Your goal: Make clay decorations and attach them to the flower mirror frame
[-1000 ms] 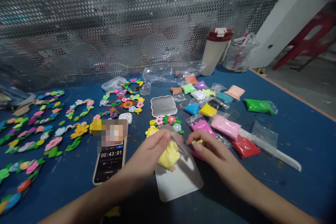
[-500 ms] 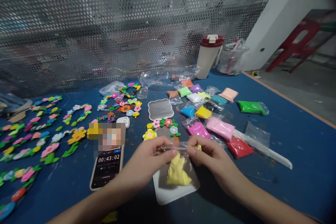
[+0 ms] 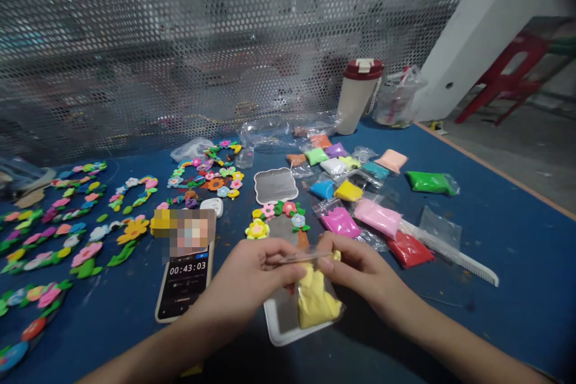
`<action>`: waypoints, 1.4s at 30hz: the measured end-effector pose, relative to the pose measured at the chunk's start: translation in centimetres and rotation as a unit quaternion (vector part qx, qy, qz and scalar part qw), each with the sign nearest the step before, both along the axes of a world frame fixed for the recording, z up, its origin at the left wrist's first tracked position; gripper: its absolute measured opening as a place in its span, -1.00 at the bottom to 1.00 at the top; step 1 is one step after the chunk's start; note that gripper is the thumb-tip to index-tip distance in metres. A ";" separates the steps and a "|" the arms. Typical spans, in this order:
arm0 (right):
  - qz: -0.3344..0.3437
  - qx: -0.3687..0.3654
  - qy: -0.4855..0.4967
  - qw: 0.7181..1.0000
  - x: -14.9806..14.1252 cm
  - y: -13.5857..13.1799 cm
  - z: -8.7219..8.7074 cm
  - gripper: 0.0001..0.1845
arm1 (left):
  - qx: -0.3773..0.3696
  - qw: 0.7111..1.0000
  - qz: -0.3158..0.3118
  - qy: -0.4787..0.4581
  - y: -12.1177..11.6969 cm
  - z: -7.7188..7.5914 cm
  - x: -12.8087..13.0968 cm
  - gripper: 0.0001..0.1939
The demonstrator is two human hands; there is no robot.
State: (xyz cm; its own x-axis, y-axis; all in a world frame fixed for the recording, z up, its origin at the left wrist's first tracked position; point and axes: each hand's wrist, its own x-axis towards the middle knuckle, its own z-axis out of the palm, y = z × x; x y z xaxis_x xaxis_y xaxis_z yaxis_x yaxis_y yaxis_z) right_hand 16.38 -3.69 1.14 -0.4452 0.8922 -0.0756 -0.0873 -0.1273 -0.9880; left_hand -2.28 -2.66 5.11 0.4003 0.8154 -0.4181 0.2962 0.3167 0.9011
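My left hand (image 3: 265, 270) pinches the top edge of a clear plastic bag of pale yellow clay (image 3: 318, 303). My right hand (image 3: 353, 267) is closed at the other side of the bag's mouth, with a bit of yellow clay showing by its fingers. Beneath the bag lies a white-rimmed plate (image 3: 276, 330), partly covered by my hands. Along its far end sit clay flowers and leaves, among them a yellow flower (image 3: 257, 229), a red flower (image 3: 288, 209) and a blue flower (image 3: 297, 221).
Bags of coloured clay, including pink (image 3: 378, 218), red (image 3: 409, 249) and green (image 3: 429, 182), lie to the right near a white comb (image 3: 468, 264). A phone (image 3: 184, 282) and several flower-decorated frames (image 3: 135, 192) are leftward. A lidded tumbler (image 3: 360, 96) stands behind, beside a mesh panel (image 3: 180, 42).
The yellow clay bag has shifted slightly right and hangs lower between my hands. Both hands keep their hold. The phone's timer has advanced by one second.
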 end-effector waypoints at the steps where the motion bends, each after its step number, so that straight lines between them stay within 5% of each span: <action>1: -0.002 0.006 -0.006 1.000 0.0 0.0 0.0 -0.73 | 0.002 1.000 -0.004 0.001 0.0 0.0 -0.1 -0.86; 17: -0.067 0.198 -0.149 0.967 0.1 -0.5 0.0 -0.65 | -0.002 1.000 0.005 -0.008 -0.5 0.7 0.6 -0.77; 35: -0.079 0.235 -0.144 0.958 0.2 -0.2 -0.2 -0.76 | 0.073 0.997 0.028 -0.018 -0.4 -0.4 0.6 -0.80; 42: -0.049 0.270 -0.179 0.945 -0.4 -0.3 -0.1 -0.76 | 0.146 0.987 -0.034 0.065 -0.5 -0.9 0.3 -0.83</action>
